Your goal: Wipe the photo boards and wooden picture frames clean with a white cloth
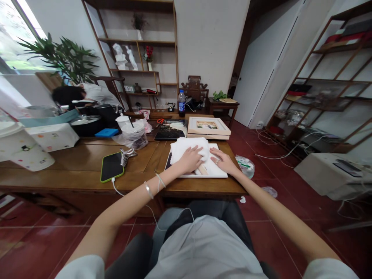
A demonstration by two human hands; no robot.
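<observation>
My left hand lies flat, fingers spread, on a white cloth that covers a white picture frame on the wooden table. My right hand rests flat on the same frame's right side, fingers stretched out, beside the cloth. Behind them stands a second, light wooden framed picture, and a dark photo book lies to its left.
A phone in a green case charges at the left with a metal clip beside it. Plastic cups, pots, white boxes and a blue bottle crowd the far table. Another person bends over at the far left. Shelves line both walls; cables cross the red floor.
</observation>
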